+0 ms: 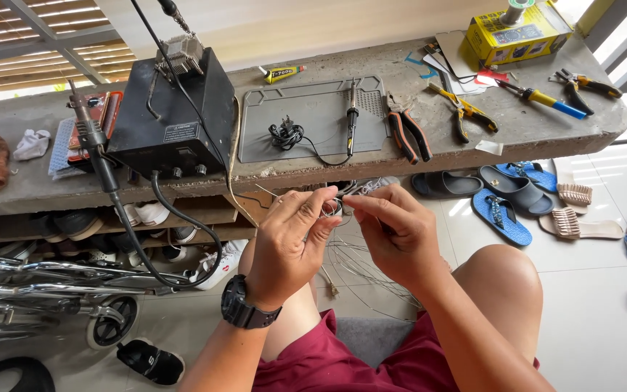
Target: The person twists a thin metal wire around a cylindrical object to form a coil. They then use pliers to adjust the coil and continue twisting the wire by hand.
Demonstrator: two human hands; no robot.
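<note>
While the person sat below the concrete ledge (371,62), both hands met in front of the knees. Left hand (288,243), black wristwatch (244,305) on its wrist, pinched a thin wire (332,209) between thumb and forefinger. Right hand (393,236) pinched the same wire from the other side, fingertips nearly touching the left's. More thin wire strands (361,265) trailed down between the knees toward the tiled floor; number not countable.

On the ledge: one black soldering station (175,120), its one handpiece (92,138) standing at the left edge; one grey work mat (313,116) carrying one soldering iron (353,120) and its coiled cord (287,134). Right of the mat, one orange-handled pliers (409,131), one yellow-handled pliers (464,110), one blue-and-yellow screwdriver (546,98), one further pair of cutters (582,86). One yellow box (517,36) at the back, one small glue tube (283,72).

On the floor right: two blue sandals (502,214), two dark slides (473,185).
</note>
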